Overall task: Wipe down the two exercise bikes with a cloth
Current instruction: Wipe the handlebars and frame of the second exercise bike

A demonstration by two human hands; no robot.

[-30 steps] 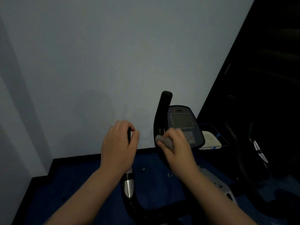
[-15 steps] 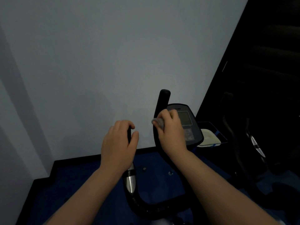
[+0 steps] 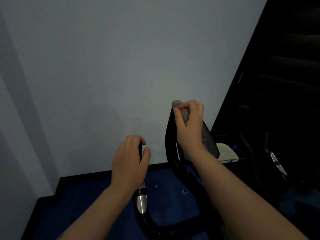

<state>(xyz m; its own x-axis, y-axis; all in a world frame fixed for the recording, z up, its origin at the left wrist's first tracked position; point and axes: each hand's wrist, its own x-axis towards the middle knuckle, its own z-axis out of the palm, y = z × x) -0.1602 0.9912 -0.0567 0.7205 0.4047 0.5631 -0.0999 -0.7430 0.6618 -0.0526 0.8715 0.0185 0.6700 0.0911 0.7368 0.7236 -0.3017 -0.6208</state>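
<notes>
A black exercise bike stands right in front of me; its curved handlebar (image 3: 152,226) loops low across the view. My left hand (image 3: 129,163) is wrapped around the left grip, just above a silver sensor band (image 3: 142,201). My right hand (image 3: 188,125) holds a grey cloth (image 3: 180,110) bunched over the very top of the right grip (image 3: 170,141). The bike's console (image 3: 210,144) is mostly hidden behind my right wrist. A second bike (image 3: 275,161) shows dimly in the dark at right.
A pale wall fills the space ahead, with a black skirting along a blue floor (image 3: 97,194). A blue wire tray holding a white object (image 3: 226,152) sits right of the console. The right side is a dark wall.
My right hand has slid the cloth up the right grip, from beside the console to the grip's tip. My left hand stays on the left grip.
</notes>
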